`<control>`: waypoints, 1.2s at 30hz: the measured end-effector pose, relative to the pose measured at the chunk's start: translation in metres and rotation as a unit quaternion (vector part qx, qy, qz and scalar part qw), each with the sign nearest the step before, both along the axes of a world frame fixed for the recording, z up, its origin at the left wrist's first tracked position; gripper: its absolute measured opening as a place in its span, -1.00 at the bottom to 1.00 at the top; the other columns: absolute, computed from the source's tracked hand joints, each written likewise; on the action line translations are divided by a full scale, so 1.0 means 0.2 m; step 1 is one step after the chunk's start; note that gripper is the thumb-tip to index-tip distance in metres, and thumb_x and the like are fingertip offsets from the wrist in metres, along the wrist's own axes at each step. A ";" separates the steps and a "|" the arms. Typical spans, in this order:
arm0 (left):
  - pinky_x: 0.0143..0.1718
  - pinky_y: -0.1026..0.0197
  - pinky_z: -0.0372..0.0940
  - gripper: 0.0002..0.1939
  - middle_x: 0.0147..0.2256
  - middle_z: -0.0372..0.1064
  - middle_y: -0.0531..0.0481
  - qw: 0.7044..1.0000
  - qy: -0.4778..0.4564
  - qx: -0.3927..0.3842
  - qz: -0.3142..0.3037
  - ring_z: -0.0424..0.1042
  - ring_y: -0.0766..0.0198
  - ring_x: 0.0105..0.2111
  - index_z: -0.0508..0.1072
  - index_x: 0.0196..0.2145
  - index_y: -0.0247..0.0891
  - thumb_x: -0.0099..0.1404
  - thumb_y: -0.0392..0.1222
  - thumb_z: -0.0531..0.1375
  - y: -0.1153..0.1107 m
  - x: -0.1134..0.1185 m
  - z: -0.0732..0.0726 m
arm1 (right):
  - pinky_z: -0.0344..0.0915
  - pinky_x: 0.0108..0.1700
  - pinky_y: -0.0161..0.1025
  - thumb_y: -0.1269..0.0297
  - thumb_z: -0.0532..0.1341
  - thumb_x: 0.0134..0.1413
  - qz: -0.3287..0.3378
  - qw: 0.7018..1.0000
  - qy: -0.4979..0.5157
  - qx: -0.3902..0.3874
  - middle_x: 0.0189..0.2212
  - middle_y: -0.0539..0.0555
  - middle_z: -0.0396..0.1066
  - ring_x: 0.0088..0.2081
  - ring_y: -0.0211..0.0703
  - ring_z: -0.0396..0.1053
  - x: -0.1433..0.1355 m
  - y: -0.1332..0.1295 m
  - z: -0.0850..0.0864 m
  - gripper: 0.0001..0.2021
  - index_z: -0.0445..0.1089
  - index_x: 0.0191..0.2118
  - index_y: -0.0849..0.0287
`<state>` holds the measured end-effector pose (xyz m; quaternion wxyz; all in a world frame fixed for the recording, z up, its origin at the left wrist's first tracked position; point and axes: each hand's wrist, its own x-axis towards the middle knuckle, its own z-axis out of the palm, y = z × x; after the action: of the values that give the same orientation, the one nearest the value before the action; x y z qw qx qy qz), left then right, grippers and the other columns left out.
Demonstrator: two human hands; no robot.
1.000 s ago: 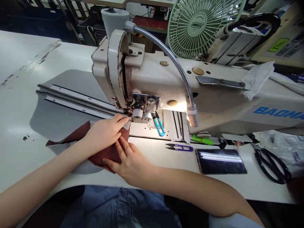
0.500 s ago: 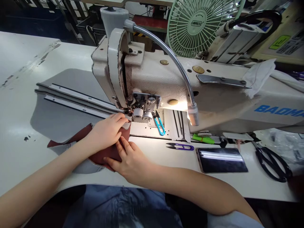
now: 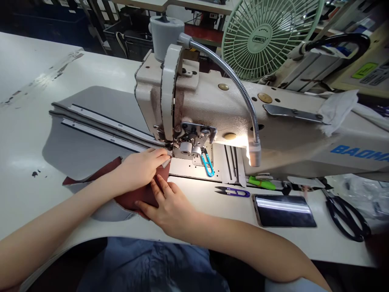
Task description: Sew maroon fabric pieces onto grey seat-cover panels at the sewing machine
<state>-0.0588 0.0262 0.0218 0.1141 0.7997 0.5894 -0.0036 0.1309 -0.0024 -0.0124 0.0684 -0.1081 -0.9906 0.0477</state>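
Observation:
My left hand (image 3: 142,168) is closed at the edge of the fabric, its fingertips by the needle area of the sewing machine (image 3: 212,97). Under it lies grey fabric (image 3: 82,142) with two white strips and dark edging running toward the presser foot. A reddish-brown piece (image 3: 141,198) is folded over the near side. My right hand (image 3: 173,207) rests on that piece with its fingers spread, its fingertips close to my left hand. The needle is hidden behind machine parts and my left fingers.
Blue thread snips (image 3: 208,164) lie on the machine bed. Purple snips (image 3: 233,192), a phone (image 3: 285,211), a green tool (image 3: 261,182) and black scissors (image 3: 348,215) are to the right. Behind the machine stands a green fan (image 3: 258,38); a bendable lamp (image 3: 254,154) shines down.
The view has shifted, so the machine appears further right and slightly lower. My left fingers cover more of the grey fabric end beside the presser foot. My right hand stays on the reddish-brown piece.

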 end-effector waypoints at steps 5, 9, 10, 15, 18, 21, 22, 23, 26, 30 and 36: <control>-0.22 0.15 0.31 -0.60 -0.10 0.44 -0.06 0.999 0.009 -0.040 0.015 0.45 0.11 -0.09 0.45 -0.03 -0.14 0.27 -0.40 0.00 0.13 -0.02 0.06 | 0.25 -0.05 0.09 0.15 0.02 0.40 -0.012 1.000 -0.001 0.025 0.20 0.51 0.24 0.21 0.36 0.25 -0.03 0.05 0.01 -0.58 0.22 0.30 -0.04; -0.27 0.13 0.28 -0.58 -0.16 0.46 -0.08 0.997 0.043 -0.054 0.031 0.45 0.05 -0.11 0.46 -0.06 -0.16 0.21 -0.43 0.00 0.17 0.00 0.08 | 0.27 -0.07 0.04 0.12 -0.03 0.43 -0.033 0.998 0.036 0.041 0.19 0.48 0.26 0.21 0.34 0.24 -0.04 0.08 -0.02 -0.59 0.26 0.28 -0.07; -0.26 0.13 0.29 -0.61 -0.17 0.46 -0.08 0.998 0.040 -0.046 0.034 0.45 0.05 -0.11 0.48 -0.09 -0.16 0.21 -0.41 0.02 0.16 0.00 0.08 | 0.27 -0.07 0.04 0.13 -0.03 0.43 -0.035 0.998 0.039 0.040 0.17 0.47 0.28 0.22 0.33 0.23 -0.04 0.09 -0.02 -0.60 0.26 0.28 -0.07; -0.11 0.10 0.30 -0.72 -0.16 0.47 -0.07 0.999 0.021 0.018 0.039 0.40 0.07 -0.08 0.51 -0.17 -0.20 0.24 -0.37 0.07 0.08 0.04 0.04 | 0.27 -0.05 0.07 0.18 0.01 0.41 -0.033 0.998 0.048 0.024 0.07 0.41 0.37 0.21 0.30 0.21 -0.04 0.09 -0.04 -0.61 0.27 0.27 -0.04; -0.03 0.07 0.28 -0.72 -0.13 0.48 -0.07 0.999 0.023 0.035 0.031 0.39 0.07 -0.06 0.52 -0.15 -0.22 0.27 -0.36 0.07 0.05 0.05 0.01 | 0.28 -0.05 0.05 0.18 0.01 0.40 -0.032 0.998 0.048 0.011 0.06 0.41 0.36 0.21 0.31 0.20 -0.04 0.09 -0.02 -0.61 0.29 0.26 -0.04; -0.01 0.06 0.26 -0.72 -0.12 0.49 -0.08 0.999 0.023 0.040 0.018 0.41 0.06 -0.06 0.53 -0.14 -0.24 0.27 -0.36 0.08 0.06 0.04 0.00 | 0.27 -0.05 0.05 0.20 0.04 0.39 -0.037 0.999 0.036 -0.005 0.07 0.40 0.35 0.22 0.30 0.17 -0.04 0.11 -0.01 -0.62 0.31 0.24 -0.06; -0.03 0.05 0.26 -0.73 -0.14 0.50 -0.08 0.999 0.025 0.040 0.014 0.41 0.06 -0.08 0.53 -0.15 -0.24 0.28 -0.36 0.08 0.07 0.04 0.00 | 0.27 -0.05 0.05 0.20 0.04 0.39 -0.039 0.999 0.033 -0.011 0.07 0.40 0.34 0.22 0.30 0.17 -0.04 0.12 -0.01 -0.63 0.32 0.24 -0.07; -0.05 0.05 0.26 -0.74 -0.17 0.50 -0.09 0.999 0.029 0.038 0.012 0.42 0.06 -0.11 0.53 -0.16 -0.24 0.28 -0.35 0.08 0.09 0.04 -0.01 | 0.27 -0.05 0.04 0.19 0.04 0.40 -0.043 0.998 0.034 -0.016 0.08 0.40 0.33 0.22 0.30 0.16 -0.04 0.13 -0.01 -0.63 0.32 0.23 -0.08; -0.14 0.06 0.26 -0.79 -0.31 0.49 -0.12 0.997 0.061 0.037 0.013 0.43 0.05 -0.21 0.51 -0.28 -0.28 0.29 -0.35 0.07 0.13 0.05 -0.02 | 0.26 -0.04 0.02 0.13 0.02 0.41 -0.060 0.997 0.052 -0.024 0.10 0.38 0.32 0.21 0.27 0.17 -0.05 0.17 -0.03 -0.64 0.36 0.21 -0.11; -0.24 0.08 0.24 -0.81 -0.39 0.46 -0.12 0.997 0.074 0.034 0.006 0.42 0.06 -0.29 0.47 -0.37 -0.27 0.29 -0.32 0.06 0.14 0.06 0.01 | 0.25 -0.04 0.00 0.10 0.02 0.41 -0.075 0.994 0.067 -0.032 0.09 0.32 0.35 0.20 0.22 0.18 -0.06 0.21 -0.05 -0.66 0.42 0.15 -0.14; -0.21 -0.03 0.22 -0.73 -0.24 0.47 -0.18 0.984 0.108 0.117 -0.082 0.38 -0.05 -0.20 0.49 -0.20 -0.26 0.14 -0.34 0.11 -0.04 -0.01 0.23 | 0.27 -0.04 -0.06 0.27 0.14 0.30 -0.103 0.986 0.041 -0.127 -0.09 0.22 0.50 -0.02 0.06 0.36 -0.11 0.22 0.10 -0.69 0.45 0.09 0.14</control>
<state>-0.0608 0.0191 0.0678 -0.0450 0.8482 0.5269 -0.0299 0.1088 0.0411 0.0079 0.0992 -0.2151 -0.9566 0.1700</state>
